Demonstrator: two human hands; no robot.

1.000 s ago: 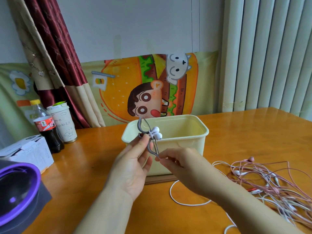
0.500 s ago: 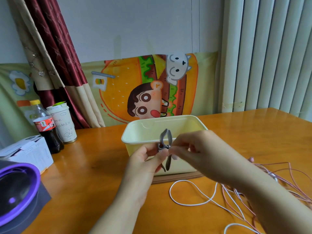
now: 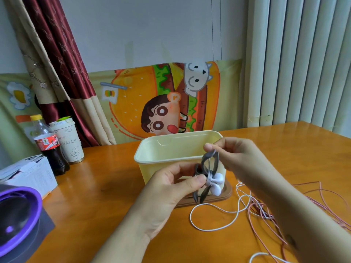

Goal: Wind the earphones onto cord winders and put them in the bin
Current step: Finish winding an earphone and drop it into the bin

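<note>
While left hand [image 3: 171, 188] pinches its waist and right hand [image 3: 234, 158] its top, grey cord winder [image 3: 203, 164] bearing white earbuds [image 3: 218, 180]

Two hands show at centre frame, a left hand [image 3: 171, 192] and a right hand [image 3: 239, 158]. Between them is one grey cord winder [image 3: 208, 164] and two white earbuds [image 3: 218, 179]. There is one cream bin [image 3: 171, 149] and one brown base [image 3: 226, 194] under it. On the worktop [image 3: 95, 196], one white cord [image 3: 214, 217] loops at lower centre. The pink cords [image 3: 313, 205] at lower right are too tangled to count. At left are one cola bottle [image 3: 48, 147], one paper cup [image 3: 69, 141], one white box [image 3: 28, 175] and one purple-rimmed device [image 3: 17, 215].
</note>
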